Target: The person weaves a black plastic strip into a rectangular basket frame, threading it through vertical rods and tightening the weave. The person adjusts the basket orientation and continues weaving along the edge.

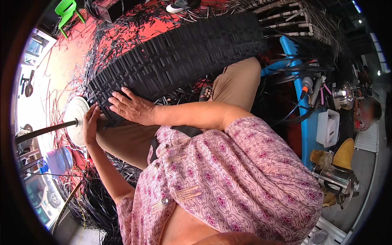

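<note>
A long black panel [179, 51], woven from flat strips, lies slantwise across my legs, its near left end by my hands. My right hand [132, 108] rests palm down on that end with the fingers spread. Beside the panel's left corner, my left hand [90, 122] points its fingers upward, close together and bent against the edge. Its thumb and any strip between the fingers are mostly hidden.
Left of my left hand stands a round white disc [76, 122] with a dark rod. A clear blue water jug [59, 159] lies below it. On the right is a blue table [302, 102] with tools, a white container [328, 128] and a metal kettle [335, 179]. Loose black strips [94, 204] litter the floor.
</note>
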Demonstrator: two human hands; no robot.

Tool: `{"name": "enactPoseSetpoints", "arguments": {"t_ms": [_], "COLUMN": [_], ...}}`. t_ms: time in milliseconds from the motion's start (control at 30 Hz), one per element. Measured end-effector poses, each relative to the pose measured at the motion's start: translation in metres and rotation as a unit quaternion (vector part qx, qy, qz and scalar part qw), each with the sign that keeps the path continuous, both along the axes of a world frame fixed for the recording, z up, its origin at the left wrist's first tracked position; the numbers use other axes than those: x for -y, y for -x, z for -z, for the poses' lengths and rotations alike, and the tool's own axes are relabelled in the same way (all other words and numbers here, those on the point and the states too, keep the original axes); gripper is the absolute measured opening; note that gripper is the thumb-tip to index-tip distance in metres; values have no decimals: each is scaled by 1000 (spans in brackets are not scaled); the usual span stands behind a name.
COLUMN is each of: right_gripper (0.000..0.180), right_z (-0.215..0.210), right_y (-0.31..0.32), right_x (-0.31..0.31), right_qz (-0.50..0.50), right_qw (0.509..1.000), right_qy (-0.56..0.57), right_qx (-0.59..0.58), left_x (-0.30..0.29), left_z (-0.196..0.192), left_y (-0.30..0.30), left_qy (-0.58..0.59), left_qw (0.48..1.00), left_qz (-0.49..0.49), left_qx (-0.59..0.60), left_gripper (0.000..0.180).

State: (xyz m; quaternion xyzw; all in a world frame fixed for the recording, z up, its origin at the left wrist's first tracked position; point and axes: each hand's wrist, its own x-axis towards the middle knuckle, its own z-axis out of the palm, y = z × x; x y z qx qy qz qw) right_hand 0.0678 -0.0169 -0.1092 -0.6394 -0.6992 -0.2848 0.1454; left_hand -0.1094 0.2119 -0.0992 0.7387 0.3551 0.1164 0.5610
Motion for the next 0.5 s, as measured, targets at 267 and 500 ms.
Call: {"name": "enactPoseSetpoints", "arguments": {"t_ms": [267, 500], "right_gripper": [54, 79], "right_z": [-7, -17], "right_y": [4, 5], "right_x": [-2, 1], "right_qz": [11, -13], "right_qw": [998, 994], "right_qy": [63, 105], "right_qx": [3, -1], "left_x": [8, 9], "left_z": [-8, 0], "left_y": [-7, 4], "left_qy": [-1, -37], "left_qw": [999, 999], "left_qz": [40, 24], "left_qx": [14, -10], "left_gripper": [42, 46]}}
